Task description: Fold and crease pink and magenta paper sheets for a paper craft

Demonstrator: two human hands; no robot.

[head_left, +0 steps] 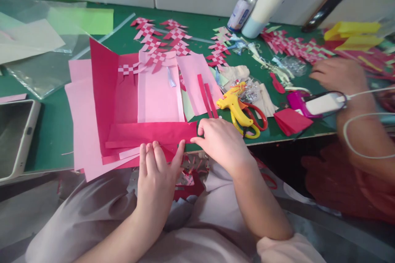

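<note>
A sheet of red paper [148,132] lies at the table's front edge, its near side folded into a long band and its left side standing up. My left hand [159,172] rests with outstretched fingers along the band's lower edge. At the band's right end, my right hand [220,141] has thumb and forefinger closed on the paper. Pink paper sheets [82,102] lie beneath, and another pink sheet [159,98] lies behind the band. Woven red-and-pink paper fish [126,70] lie beyond. Yellow-handled scissors [236,107] are just right of my right hand.
A phone [15,139] lies at the left, near plastic bags [55,65]. A can [241,13] and a white bottle [267,2] stand by the wall. At the right, another person's hand [342,76] is near a white cabled device [325,104] and folded red paper [291,121].
</note>
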